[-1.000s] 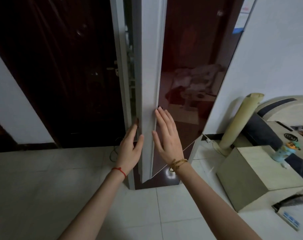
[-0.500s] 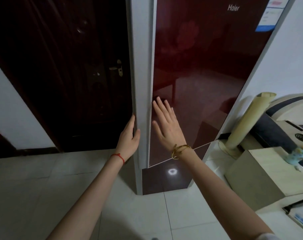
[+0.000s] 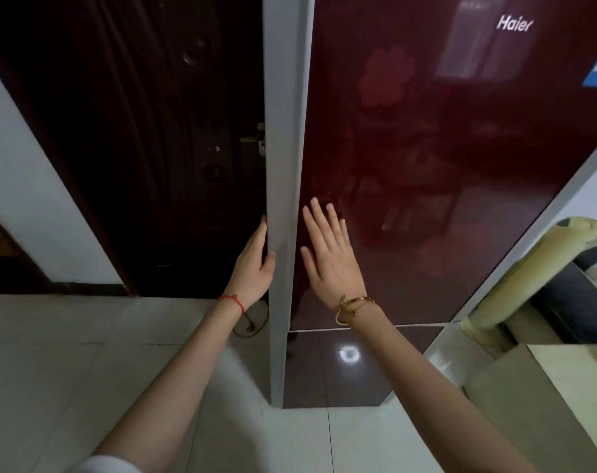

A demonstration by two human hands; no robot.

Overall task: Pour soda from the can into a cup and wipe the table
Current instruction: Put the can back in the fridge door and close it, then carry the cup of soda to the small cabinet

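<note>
Up against a dark red Haier fridge (image 3: 444, 165), both hands are spread flat and holding nothing. Left hand (image 3: 252, 268) rests on the grey side edge, right hand (image 3: 331, 261) lies on the glossy door. Pale tiled floor (image 3: 68, 363) below, dark wooden door (image 3: 147, 148) to the left, a beige box (image 3: 546, 387) at right. Can, cup and table aren't anywhere in view.

Left hand (image 3: 252, 268) on fridge's grey side edge (image 3: 285, 165); right hand (image 3: 331, 257) flat, fingers spread, on maroon fridge door (image 3: 444, 148).
</note>
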